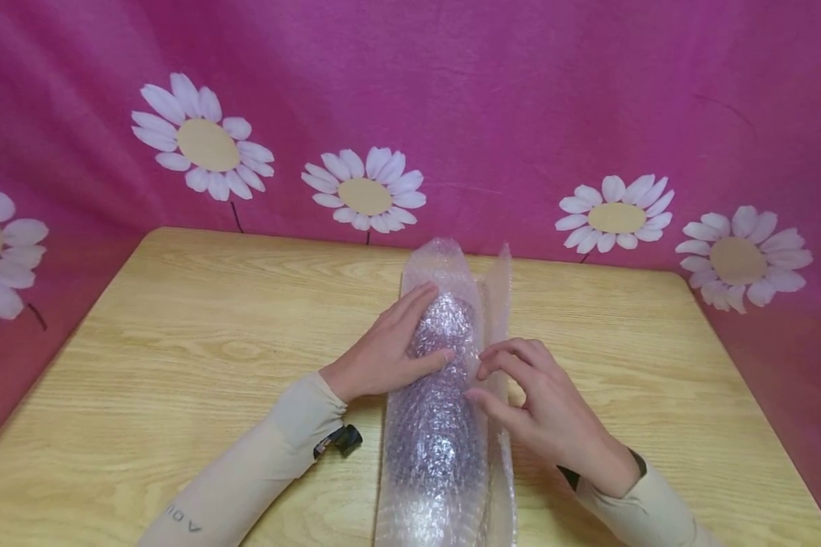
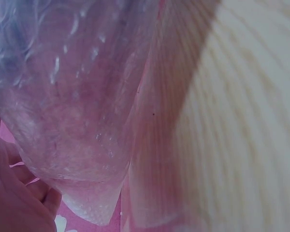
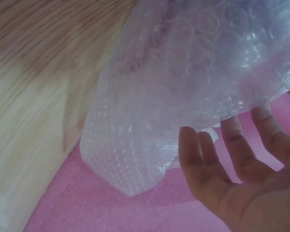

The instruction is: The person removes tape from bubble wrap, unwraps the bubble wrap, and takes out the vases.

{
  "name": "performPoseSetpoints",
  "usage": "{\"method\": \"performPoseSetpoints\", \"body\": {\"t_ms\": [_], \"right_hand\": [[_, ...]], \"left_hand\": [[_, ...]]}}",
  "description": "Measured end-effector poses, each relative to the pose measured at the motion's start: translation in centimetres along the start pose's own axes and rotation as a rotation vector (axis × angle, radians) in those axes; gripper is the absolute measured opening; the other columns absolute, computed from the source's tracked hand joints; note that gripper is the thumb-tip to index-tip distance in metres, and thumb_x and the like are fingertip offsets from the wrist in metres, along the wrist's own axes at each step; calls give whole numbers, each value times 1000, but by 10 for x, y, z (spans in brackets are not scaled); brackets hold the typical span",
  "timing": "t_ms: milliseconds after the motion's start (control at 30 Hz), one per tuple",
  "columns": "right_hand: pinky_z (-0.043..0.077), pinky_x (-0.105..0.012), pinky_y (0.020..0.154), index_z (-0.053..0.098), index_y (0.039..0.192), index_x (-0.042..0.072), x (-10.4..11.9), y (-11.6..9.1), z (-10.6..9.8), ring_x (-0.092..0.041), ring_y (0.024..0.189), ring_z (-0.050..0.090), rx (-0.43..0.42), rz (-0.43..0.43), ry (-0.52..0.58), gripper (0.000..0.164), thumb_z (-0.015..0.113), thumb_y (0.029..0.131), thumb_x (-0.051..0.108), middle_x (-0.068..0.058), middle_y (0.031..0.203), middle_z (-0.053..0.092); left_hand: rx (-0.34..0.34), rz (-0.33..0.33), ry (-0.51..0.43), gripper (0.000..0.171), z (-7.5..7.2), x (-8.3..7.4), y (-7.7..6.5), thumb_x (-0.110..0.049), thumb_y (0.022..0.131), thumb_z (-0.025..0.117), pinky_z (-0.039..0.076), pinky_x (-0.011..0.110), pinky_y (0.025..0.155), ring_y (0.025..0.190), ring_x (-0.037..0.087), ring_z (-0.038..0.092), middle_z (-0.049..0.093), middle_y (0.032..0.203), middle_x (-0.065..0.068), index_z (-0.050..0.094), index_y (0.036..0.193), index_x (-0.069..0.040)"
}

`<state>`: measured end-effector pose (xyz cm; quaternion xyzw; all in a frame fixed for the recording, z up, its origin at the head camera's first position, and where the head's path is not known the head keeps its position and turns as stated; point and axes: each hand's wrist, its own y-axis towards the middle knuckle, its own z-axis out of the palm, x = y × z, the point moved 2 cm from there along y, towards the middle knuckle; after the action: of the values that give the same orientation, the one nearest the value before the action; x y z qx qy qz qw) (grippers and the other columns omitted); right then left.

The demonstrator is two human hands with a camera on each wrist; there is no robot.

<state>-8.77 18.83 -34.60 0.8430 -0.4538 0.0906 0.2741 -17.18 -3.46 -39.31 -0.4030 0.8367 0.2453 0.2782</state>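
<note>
A long roll of bubble wrap [image 1: 438,425] lies lengthwise on the table, around something dark that shows only dimly through it. My left hand [image 1: 383,353] rests on the roll's upper left side, fingers extended and thumb across the top. At the roll's right side is my right hand [image 1: 540,399], with bent fingers and the thumb apart from them. The right wrist view shows its loosely curved fingers [image 3: 239,150] at the edge of the bubble wrap [image 3: 150,106]. In the left wrist view, the wrap [image 2: 77,96] fills the left half beside part of a hand [image 2: 19,188].
A loose flap of wrap [image 1: 498,296] stands up along the roll's right side. The wooden table [image 1: 246,304] reaches back to a pink cloth [image 1: 486,99] printed with white daisies. Below the left sleeve [image 1: 274,433] hangs a small black piece [image 1: 345,439].
</note>
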Motion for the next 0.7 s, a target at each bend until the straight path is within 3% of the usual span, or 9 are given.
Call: {"method": "performPoseSetpoints", "body": {"t_ms": [267,700], "right_hand": [[53,-35,91,72,97,18,-5,0,-2,-15,110,58,-34,-18,-22,21,87,82,21,0,114,70],[52,-38,91,69,93,21,-13,-2,-5,-20,112,59,-30,7,-39,19,86,84,18,-2,116,71]], "left_hand": [[4,1,-3,95,0,0,2,-60,97,59,18,52,133,164,21,11,10,177,0,12,168,-17],[-2,-2,-2,95,0,1,1,-59,97,61,18,50,134,164,20,12,11,177,0,14,168,-18]]}}
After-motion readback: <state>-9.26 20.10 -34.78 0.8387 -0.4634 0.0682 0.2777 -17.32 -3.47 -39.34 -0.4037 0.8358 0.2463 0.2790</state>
